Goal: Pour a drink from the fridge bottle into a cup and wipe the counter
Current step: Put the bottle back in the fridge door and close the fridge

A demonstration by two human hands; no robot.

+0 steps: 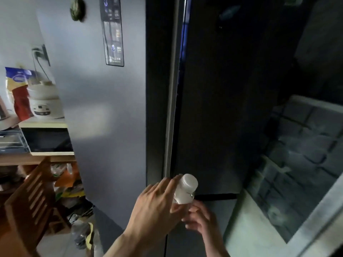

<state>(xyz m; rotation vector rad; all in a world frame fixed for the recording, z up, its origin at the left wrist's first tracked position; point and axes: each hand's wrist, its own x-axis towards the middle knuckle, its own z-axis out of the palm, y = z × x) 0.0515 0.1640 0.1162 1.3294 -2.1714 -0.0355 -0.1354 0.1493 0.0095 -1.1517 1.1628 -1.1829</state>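
Both hands meet low in the view, in front of the dark fridge (222, 108), around a small bottle (185, 190) with a white cap. The bottle is held in the air, tilted so its cap leans up and to the right, level with the lower edge of the fridge's upper doors and just right of the pale seam where the 2 doors meet.

The left hand (157, 206) comes up from the bottom edge on a bare forearm that slants up and to the right. Its back faces the camera, the wrist is nearly straight, and the fingers (167, 184) are stretched out and slightly fanned, laid along the left side of the bottle with the tips reaching the neck just below the cap. Whether the thumb wraps the far side I cannot tell.

The right hand (200, 217) sits lower and to the right, its forearm rising from the bottom edge. Its fingers are curled in toward the bottle's base; motion blur hides how firmly they close, but they are in contact with the lower body of the bottle under the left palm.

The left fridge door (104, 117) is pale grey, with a dark control panel (112, 32) near its top. At the left edge a white rice cooker (43, 101) stands on a counter (42, 124) beside a red and blue bag (20, 93), and a wooden chair (29, 197) stands below.
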